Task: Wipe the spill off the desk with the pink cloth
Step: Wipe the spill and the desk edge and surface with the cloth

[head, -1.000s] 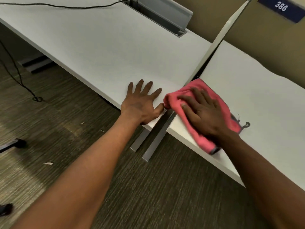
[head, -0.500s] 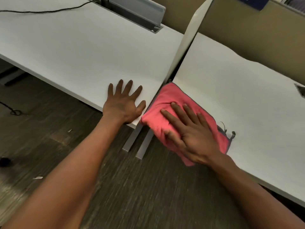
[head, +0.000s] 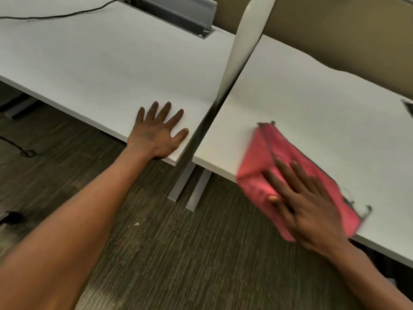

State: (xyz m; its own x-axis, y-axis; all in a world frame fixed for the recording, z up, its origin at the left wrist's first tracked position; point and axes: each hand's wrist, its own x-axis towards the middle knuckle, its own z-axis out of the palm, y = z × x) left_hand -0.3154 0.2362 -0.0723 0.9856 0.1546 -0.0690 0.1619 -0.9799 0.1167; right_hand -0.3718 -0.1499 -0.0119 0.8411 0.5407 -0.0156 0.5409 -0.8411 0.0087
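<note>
The pink cloth (head: 274, 157) lies on the right white desk (head: 312, 97) at its front edge, partly hanging over it and blurred by motion. My right hand (head: 304, 204) presses flat on top of the cloth with the fingers spread, pointing up and left. My left hand (head: 158, 130) rests flat and open on the front right corner of the left white desk (head: 100, 63), holding nothing. I see no spill on either desk surface.
A white divider panel (head: 241, 50) stands between the two desks. A grey cable tray (head: 178, 14) and a black cable (head: 55, 16) sit at the back of the left desk. Grey desk legs (head: 190, 186) stand on dark carpet below. A tan partition wall (head: 335, 30) backs the right desk.
My right hand has slid the pink cloth to the right along the right desk's front edge, away from the gap by the divider. My left hand stays flat on the left desk.
</note>
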